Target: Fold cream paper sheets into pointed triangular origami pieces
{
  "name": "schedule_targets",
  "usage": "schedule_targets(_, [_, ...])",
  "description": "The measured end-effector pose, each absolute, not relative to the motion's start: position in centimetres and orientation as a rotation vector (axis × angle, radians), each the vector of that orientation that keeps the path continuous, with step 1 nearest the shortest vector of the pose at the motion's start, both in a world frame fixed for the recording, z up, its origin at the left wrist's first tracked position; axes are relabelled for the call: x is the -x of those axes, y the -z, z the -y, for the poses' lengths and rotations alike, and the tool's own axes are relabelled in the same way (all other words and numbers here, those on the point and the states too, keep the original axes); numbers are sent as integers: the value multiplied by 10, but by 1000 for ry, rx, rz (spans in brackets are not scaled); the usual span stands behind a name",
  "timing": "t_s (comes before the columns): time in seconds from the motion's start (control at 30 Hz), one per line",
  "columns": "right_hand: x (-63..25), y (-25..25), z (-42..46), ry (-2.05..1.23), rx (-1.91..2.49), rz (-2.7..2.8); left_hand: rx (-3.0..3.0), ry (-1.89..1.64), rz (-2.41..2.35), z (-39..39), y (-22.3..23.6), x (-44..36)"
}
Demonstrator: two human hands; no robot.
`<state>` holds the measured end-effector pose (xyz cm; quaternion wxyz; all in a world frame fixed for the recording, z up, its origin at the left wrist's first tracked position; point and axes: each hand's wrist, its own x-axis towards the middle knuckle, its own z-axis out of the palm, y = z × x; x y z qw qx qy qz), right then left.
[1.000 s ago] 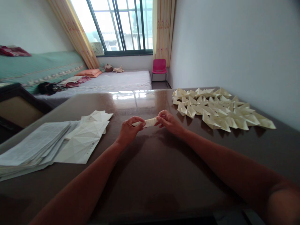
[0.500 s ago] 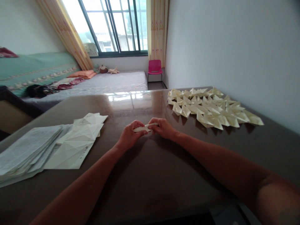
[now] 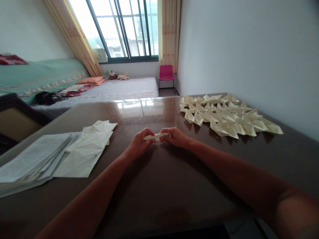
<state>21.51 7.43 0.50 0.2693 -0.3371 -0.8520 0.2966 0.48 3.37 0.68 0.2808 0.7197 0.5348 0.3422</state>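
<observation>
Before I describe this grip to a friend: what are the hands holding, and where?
A narrow folded paper piece, the left hand and right hand pinching opposite ends.

pink chair (image 3: 166, 72): upright, right of the bed (image 3: 129, 87). window (image 3: 124, 31): beyond the bed. orange bedding (image 3: 91, 80): on the bed.

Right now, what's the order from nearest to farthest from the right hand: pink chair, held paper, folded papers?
1. Held paper: in the fingers of the right hand.
2. Folded papers: on the table, to the right.
3. Pink chair: beyond the table, by the window wall.
</observation>
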Motion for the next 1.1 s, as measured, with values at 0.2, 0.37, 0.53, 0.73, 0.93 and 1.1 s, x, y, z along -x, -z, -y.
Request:
schedule_targets(0.2, [-228,-1,-90,-895,905,2278,-2198,-722,-1436,-41,-6,23])
schedule_targets(0.37, [-236,4,-103,-1010,860,2200,-2272,-636,-1426,-42,-13,28])
schedule_targets(0.53, [-233,6,-102,-886,797,2206,-2378,-615,-1451,-39,-10,20])
schedule_targets(0.73, [-225,8,-93,-754,807,2147,-2512,-613,-1393,-41,-3,17])
schedule_targets(0.93, [-217,13,-96,-677,1045,1962,-2361,-961,-1487,-51,6,22])
schedule_targets(1.1, [-216,1,-100,-390,1256,2106,-2330,-946,-1535,-55,7,26])
